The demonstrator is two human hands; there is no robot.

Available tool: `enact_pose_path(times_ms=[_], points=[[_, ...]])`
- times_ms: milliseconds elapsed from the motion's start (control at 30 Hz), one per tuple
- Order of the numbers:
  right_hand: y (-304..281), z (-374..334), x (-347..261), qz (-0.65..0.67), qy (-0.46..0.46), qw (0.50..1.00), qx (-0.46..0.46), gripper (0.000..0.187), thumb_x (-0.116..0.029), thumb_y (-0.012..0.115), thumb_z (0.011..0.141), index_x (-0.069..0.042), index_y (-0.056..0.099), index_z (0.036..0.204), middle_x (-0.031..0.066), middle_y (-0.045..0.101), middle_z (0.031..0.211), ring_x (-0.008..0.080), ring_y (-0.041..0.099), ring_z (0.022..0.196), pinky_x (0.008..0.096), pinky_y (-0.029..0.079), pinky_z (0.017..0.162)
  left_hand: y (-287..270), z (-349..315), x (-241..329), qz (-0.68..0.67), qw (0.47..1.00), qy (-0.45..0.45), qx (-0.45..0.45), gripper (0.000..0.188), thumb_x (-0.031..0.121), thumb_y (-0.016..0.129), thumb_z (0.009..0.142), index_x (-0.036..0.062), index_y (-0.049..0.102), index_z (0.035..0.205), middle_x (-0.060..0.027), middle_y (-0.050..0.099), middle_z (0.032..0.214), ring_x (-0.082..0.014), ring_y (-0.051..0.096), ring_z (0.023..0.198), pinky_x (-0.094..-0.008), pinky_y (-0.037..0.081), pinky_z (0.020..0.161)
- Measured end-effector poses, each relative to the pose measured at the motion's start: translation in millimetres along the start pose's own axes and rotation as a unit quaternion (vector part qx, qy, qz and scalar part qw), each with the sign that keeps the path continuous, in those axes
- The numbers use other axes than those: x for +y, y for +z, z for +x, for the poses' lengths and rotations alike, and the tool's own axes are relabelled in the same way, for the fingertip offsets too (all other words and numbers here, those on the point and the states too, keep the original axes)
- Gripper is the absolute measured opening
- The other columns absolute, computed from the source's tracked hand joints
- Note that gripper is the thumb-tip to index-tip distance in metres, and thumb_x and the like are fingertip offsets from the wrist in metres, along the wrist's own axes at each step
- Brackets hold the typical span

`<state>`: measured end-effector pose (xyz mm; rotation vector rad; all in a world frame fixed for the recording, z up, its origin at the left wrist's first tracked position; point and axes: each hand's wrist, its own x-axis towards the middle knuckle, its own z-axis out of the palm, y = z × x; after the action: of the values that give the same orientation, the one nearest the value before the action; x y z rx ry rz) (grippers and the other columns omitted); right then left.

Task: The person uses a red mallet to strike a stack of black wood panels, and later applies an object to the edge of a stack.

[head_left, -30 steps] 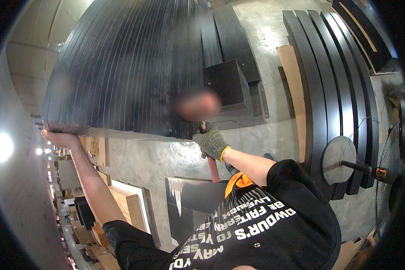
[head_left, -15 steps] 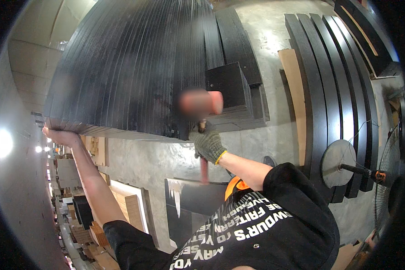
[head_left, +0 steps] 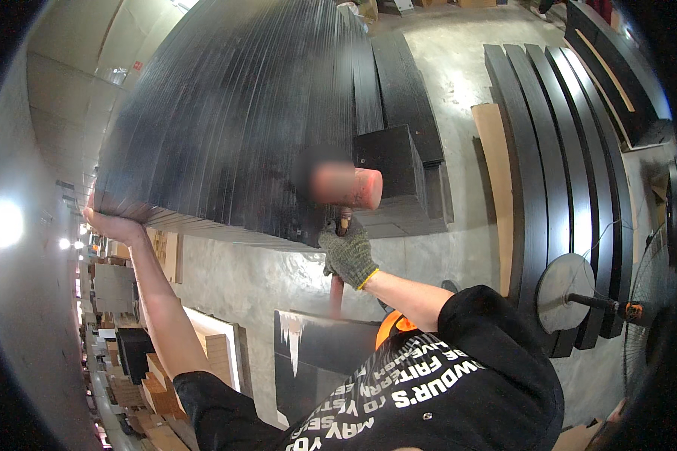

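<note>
My right hand (head_left: 347, 254), in a grey-green knit glove with a yellow cuff, is closed around the handle of a mallet (head_left: 365, 188). Its reddish head, partly blurred, is in front of the near right end of a big stack of black panels (head_left: 203, 143); I cannot tell if it touches them. The panels stand on edge, packed side by side. At the stack's near left corner, my bare left hand (head_left: 116, 228) lies against the side with the fingers stretched along it. Part of those fingers is hard to see.
Smaller black boards (head_left: 387, 154) stand right of the stack. Long black beams (head_left: 538, 173) lie on the concrete floor farther right, beside a fan (head_left: 643, 286) and a round grey plate (head_left: 566, 282). A black panel (head_left: 297, 353) with white streaks lies below my hands.
The whole scene sits slightly lower and to the right in the picture. The mallet keeps about the same place by the stack, and both hands keep their hold and contact.
</note>
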<state>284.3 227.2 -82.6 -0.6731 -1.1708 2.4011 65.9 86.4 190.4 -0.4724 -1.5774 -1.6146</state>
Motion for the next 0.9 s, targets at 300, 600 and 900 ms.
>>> enact_pose_path(times_ms=[300,600,900], points=[[6,-8,-7,0.027,0.045,0.998,-0.031,0.021,-0.011,0.062,0.077,-0.004,0.050,0.094,0.0076,0.055,0.064,0.0199,0.055,0.041,0.0345,0.049,0.037,-12,5,2,0.023,0.999,0.038,-0.024,0.057,0.034,0.022,0.096,-0.0025,0.065,0.105,-0.0156,0.064,0.110,-0.0266,0.060,0.101,-0.0402,0.051,0.092],[11,-10,-4,-0.085,-0.102,0.991,-0.024,0.007,-0.006,0.060,0.082,-0.004,0.054,0.085,0.0039,0.052,0.061,0.0126,0.051,0.043,0.0289,0.043,0.036,-11,15,-18,-0.044,0.994,0.094,-0.046,0.039,0.033,0.029,0.099,0.0024,0.055,0.098,-0.0122,0.065,0.110,-0.0216,0.057,0.104,-0.0360,0.042,0.097],[15,-15,-21,-0.154,-0.188,0.964,-0.112,0.008,-0.009,0.059,0.085,-0.006,0.052,0.086,0.0003,0.051,0.064,0.0101,0.050,0.047,0.0283,0.045,0.041,-10,9,-19,0.011,0.988,0.152,-0.027,0.038,0.031,0.028,0.099,0.0034,0.055,0.097,-0.0128,0.066,0.110,-0.0220,0.059,0.102,-0.0341,0.042,0.096]])
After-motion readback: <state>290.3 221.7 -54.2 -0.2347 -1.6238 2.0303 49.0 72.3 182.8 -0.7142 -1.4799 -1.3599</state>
